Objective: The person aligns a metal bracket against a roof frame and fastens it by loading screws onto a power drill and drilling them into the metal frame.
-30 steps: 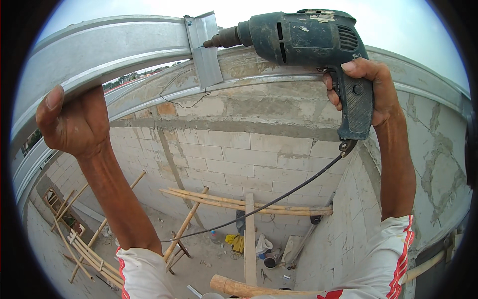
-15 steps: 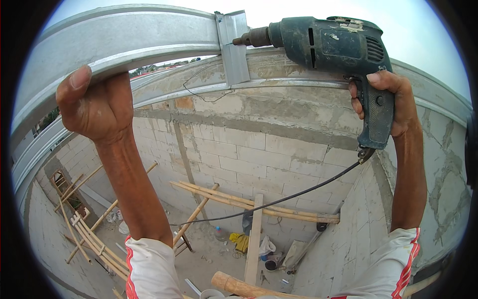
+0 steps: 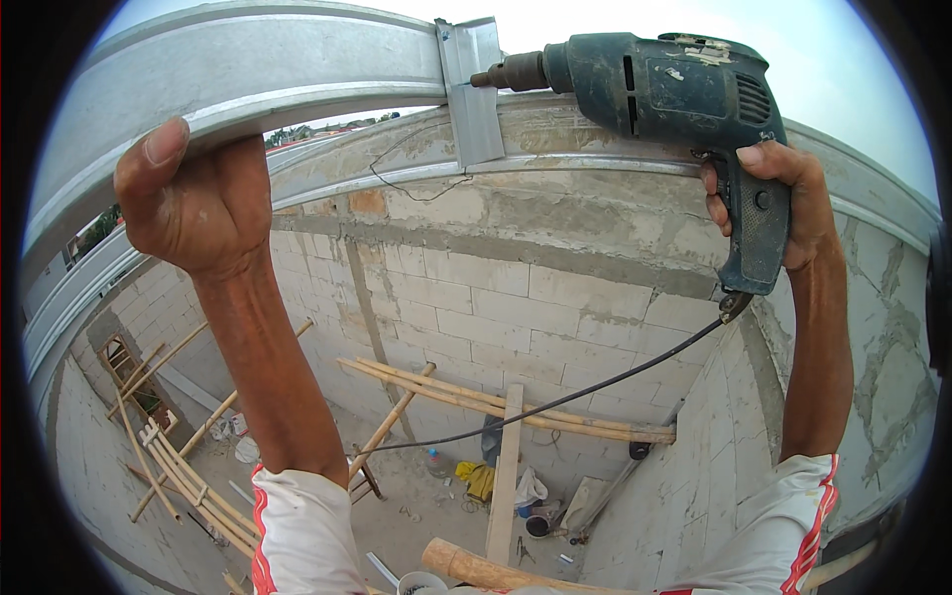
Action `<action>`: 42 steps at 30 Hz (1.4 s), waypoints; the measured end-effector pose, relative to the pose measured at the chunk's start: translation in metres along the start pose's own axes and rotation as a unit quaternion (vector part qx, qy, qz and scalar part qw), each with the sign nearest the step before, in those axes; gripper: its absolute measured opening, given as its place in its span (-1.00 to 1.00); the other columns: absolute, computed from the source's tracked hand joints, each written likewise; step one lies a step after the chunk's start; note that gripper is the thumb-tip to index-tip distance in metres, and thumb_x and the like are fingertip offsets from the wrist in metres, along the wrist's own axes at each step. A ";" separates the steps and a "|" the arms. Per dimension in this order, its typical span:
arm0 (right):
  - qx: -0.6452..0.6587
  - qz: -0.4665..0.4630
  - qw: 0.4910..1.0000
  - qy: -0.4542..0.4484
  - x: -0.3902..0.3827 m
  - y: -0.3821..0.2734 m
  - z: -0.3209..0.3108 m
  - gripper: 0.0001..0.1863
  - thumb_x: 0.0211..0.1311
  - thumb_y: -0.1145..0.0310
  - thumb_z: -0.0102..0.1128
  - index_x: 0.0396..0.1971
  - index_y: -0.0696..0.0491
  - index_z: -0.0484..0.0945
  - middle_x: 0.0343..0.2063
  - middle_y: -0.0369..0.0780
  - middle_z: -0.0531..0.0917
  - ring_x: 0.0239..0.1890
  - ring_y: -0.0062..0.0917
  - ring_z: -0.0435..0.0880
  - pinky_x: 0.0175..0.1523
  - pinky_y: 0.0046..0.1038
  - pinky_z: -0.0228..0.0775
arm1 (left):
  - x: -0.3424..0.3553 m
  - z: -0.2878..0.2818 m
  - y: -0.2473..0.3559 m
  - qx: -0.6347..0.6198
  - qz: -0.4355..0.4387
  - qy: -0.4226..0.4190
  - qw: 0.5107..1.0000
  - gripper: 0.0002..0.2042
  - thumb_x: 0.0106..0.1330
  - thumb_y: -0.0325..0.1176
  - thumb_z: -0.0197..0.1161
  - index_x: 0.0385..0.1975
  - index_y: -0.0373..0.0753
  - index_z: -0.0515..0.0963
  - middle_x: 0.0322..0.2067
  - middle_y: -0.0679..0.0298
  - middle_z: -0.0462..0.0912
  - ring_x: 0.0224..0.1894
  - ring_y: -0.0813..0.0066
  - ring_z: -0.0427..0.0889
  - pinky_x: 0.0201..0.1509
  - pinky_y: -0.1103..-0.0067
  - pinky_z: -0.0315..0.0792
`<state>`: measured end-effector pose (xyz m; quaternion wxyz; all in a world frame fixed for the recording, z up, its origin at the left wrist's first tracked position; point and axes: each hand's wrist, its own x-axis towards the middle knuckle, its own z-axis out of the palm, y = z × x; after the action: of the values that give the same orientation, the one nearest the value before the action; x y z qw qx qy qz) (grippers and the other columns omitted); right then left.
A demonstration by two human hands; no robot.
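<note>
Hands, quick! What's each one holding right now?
Left hand: gripping the beam from below, partly hidden by it.
Right hand: closed around the handle of the drill.

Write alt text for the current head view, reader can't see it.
A person's right hand holds a dark green power drill up to a metal bracket at the end of a silver beam. The left hand grips the beam's lower edge. Below are a block wall, bamboo poles and a cluttered floor.

Two hands (image 3: 201, 206), one power drill (image 3: 674, 87), one metal bracket (image 3: 477, 121)
</note>
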<state>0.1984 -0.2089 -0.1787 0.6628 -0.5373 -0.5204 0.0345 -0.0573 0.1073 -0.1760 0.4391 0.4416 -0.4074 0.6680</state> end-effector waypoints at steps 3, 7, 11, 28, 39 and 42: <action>-0.013 -0.001 1.000 -0.009 0.000 -0.003 -0.004 -0.49 0.00 0.23 0.24 -0.18 0.37 0.48 -0.50 -0.06 0.64 -0.65 -0.49 0.65 -0.62 -0.53 0.56 | -0.001 0.001 -0.002 -0.008 0.003 0.011 1.000 -0.65 -0.06 -0.27 0.27 -0.34 -0.44 0.60 -0.23 -0.04 0.53 0.02 0.10 0.49 0.29 0.18 0.21; -0.012 -0.005 1.000 -0.004 0.000 -0.001 0.001 -0.48 0.01 0.22 0.24 -0.16 0.38 0.48 -0.49 -0.06 0.64 -0.64 -0.49 0.65 -0.61 -0.54 0.57 | 0.000 0.000 0.000 0.002 0.002 0.009 1.000 -0.65 -0.06 -0.28 0.27 -0.35 -0.45 0.60 -0.24 -0.06 0.53 0.01 0.08 0.49 0.29 0.18 0.21; -0.025 -0.003 1.000 -0.012 0.001 -0.003 -0.001 -0.46 0.01 0.21 0.23 -0.14 0.39 0.48 -0.48 -0.06 0.65 -0.62 -0.49 0.67 -0.59 -0.55 0.59 | -0.001 0.000 -0.001 0.018 -0.003 0.004 1.000 -0.66 -0.07 -0.28 0.27 -0.36 -0.46 0.59 -0.26 -0.07 0.52 0.00 0.08 0.50 0.28 0.17 0.22; -0.013 -0.012 0.999 -0.040 0.004 -0.001 -0.009 -0.42 0.00 0.24 0.22 -0.10 0.43 0.43 -0.47 -0.03 0.65 -0.60 -0.46 0.69 -0.59 -0.56 0.61 | 0.001 0.000 -0.001 -0.022 -0.001 -0.018 1.000 -0.71 -0.03 -0.30 0.26 -0.37 -0.40 0.60 -0.28 0.05 0.56 -0.02 0.19 0.52 0.28 0.20 0.22; -0.008 -0.009 0.999 -0.030 0.004 0.000 -0.005 -0.49 0.01 0.22 0.22 -0.17 0.36 0.46 -0.51 -0.10 0.63 -0.67 -0.50 0.64 -0.60 -0.54 0.57 | 0.002 0.000 -0.001 -0.021 -0.002 -0.027 0.999 -0.79 -0.01 -0.28 0.27 -0.50 -0.32 0.61 -0.39 0.13 0.60 -0.08 0.25 0.54 0.26 0.26 0.22; -0.012 -0.005 1.000 -0.022 0.003 -0.001 -0.005 -0.51 0.02 0.22 0.22 -0.17 0.33 0.47 -0.51 -0.10 0.63 -0.65 -0.50 0.65 -0.59 -0.54 0.58 | 0.000 0.005 -0.003 -0.007 0.006 -0.012 1.000 -0.78 -0.01 -0.28 0.27 -0.49 -0.32 0.61 -0.38 0.12 0.59 -0.07 0.24 0.53 0.27 0.27 0.22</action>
<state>0.2024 -0.2110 -0.1754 0.6444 -0.5418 -0.5384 0.0367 -0.0534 0.1034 -0.1744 0.4334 0.4441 -0.4201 0.6622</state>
